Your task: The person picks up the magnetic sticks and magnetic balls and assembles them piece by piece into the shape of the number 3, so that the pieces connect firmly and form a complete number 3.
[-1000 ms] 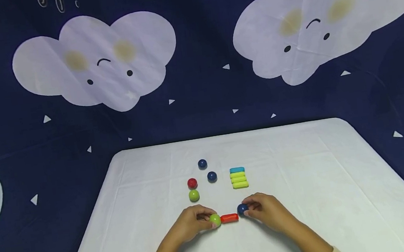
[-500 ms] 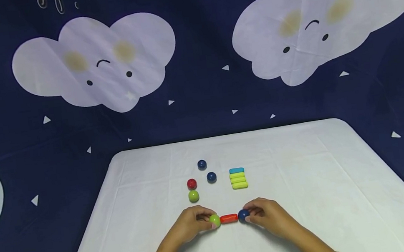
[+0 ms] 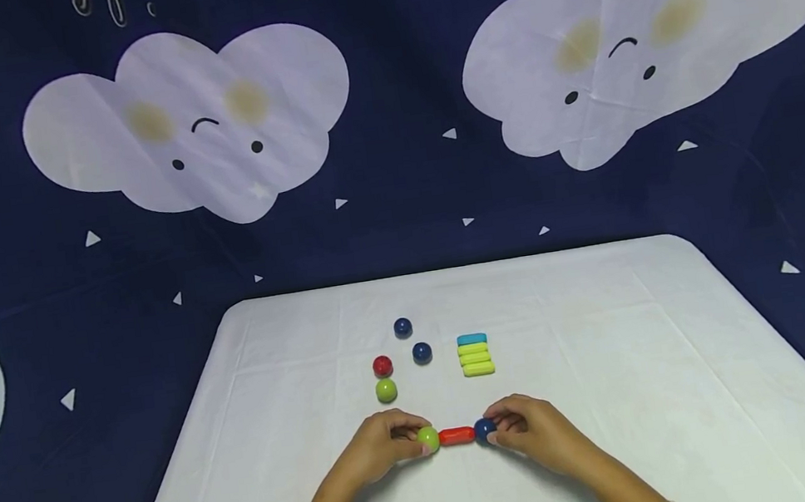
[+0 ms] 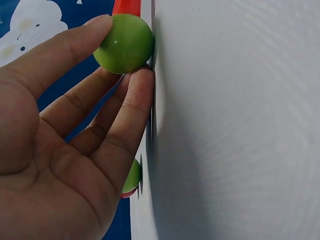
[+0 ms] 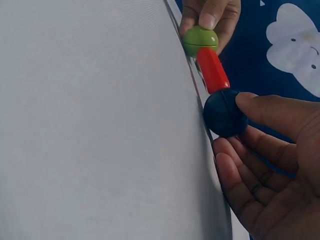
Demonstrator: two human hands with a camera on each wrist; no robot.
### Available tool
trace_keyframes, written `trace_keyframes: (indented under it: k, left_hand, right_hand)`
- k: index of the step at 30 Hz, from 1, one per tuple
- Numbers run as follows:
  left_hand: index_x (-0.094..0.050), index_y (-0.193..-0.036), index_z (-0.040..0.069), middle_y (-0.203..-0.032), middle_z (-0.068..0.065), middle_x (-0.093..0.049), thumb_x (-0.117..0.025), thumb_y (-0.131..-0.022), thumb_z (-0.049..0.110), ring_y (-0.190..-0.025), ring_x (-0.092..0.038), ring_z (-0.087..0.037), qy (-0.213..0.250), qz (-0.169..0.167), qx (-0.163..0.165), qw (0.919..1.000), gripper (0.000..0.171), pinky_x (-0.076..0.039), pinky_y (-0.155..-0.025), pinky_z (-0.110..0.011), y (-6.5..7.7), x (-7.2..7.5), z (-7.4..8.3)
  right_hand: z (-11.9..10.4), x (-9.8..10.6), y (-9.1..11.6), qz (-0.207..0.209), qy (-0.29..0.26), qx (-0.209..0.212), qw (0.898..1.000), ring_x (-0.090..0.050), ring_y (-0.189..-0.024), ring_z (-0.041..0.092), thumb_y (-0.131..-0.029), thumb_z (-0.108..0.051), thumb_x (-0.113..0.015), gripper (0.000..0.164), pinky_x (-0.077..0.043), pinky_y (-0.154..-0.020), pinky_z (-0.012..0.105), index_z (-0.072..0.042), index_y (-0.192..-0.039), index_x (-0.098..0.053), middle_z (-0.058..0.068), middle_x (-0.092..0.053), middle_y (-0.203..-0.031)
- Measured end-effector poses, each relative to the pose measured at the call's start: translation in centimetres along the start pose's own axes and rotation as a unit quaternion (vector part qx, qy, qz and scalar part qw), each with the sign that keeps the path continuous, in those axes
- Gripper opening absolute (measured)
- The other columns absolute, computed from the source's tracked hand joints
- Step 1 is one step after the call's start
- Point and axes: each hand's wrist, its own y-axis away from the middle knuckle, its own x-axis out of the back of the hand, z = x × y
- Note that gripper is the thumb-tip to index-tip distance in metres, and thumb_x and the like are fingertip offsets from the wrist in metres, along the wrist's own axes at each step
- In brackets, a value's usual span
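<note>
Head view: the left grip [image 3: 380,446] pinches a green ball [image 3: 429,439] between thumb and fingertips, and the right grip [image 3: 536,429] pinches a blue ball [image 3: 484,431] the same way. Between them a red rod [image 3: 457,436] lies level, one end touching each ball, so that the three form a straight row at the near part of the white counter [image 3: 610,343]. Whether the row rests on the counter or is held just above it, I cannot tell.

In the right wrist view, a thin seam runs around the green ball and a groove crosses the blue one. The left wrist view shows the thumb on one side of the green ball, with fingers on the other.

Beyond the left grip stand a second green ball [image 3: 386,390] and, just behind it, a red ball [image 3: 382,366]. Two more blue balls [image 3: 422,353] sit near these, farther back. To their right, three yellow rods [image 3: 476,358] lie side by side, with a light-blue rod [image 3: 472,339] along their far side. A navy cloth [image 3: 394,118] with pale clouds [image 3: 212,170] rises behind the counter.
</note>
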Motion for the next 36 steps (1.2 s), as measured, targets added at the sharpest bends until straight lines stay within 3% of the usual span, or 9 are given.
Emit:
trace_keyframes:
  k: [21, 27, 36]
  left_hand:
    - [-0.076, -0.109, 0.008, -0.094, -0.002, -0.07, -0.081, -0.082, 0.013, -0.086, -0.062, -0.013, 0.006, -0.003, 0.002, 1.0, 0.028, -0.051, -0.074, -0.021, 0.1, 0.1, 0.2]
    - [-0.076, -0.109, 0.009, -0.094, -0.001, -0.07, -0.081, -0.082, 0.014, -0.086, -0.062, -0.01, 0.004, -0.002, 0.003, 1.0, 0.027, -0.051, -0.075, -0.021, 0.0, 0.1, 0.1]
    - [-0.076, -0.109, 0.008, -0.094, -0.003, -0.07, -0.082, -0.081, 0.012, -0.087, -0.062, -0.014, 0.004, -0.002, -0.004, 1.0, 0.028, -0.05, -0.074, -0.021, 0.1, 0.1, 0.1]
  right_hand:
    - [0.4, 0.3, -0.1, -0.014, -0.033, -0.007, 0.999, -0.064, -0.088, 0.005, -0.09, -0.029, -0.077, 0.031, -0.055, -0.078, 0.02, -0.013, -0.115, -0.07, -0.001, -0.069, -0.103]
    - [0.7, 0.5, -0.5, 0.038, -0.042, 0.008, 0.998, -0.064, -0.089, 0.002, -0.091, -0.021, -0.075, 0.028, -0.056, -0.081, 0.021, -0.01, -0.117, -0.069, 0.002, -0.073, -0.107]
    - [0.7, 1.1, -1.8, 0.112, -0.026, -0.025, 0.993, -0.064, -0.089, 0.003, -0.088, -0.017, -0.079, 0.028, -0.055, -0.081, 0.02, -0.012, -0.114, -0.071, -0.003, -0.071, -0.101]
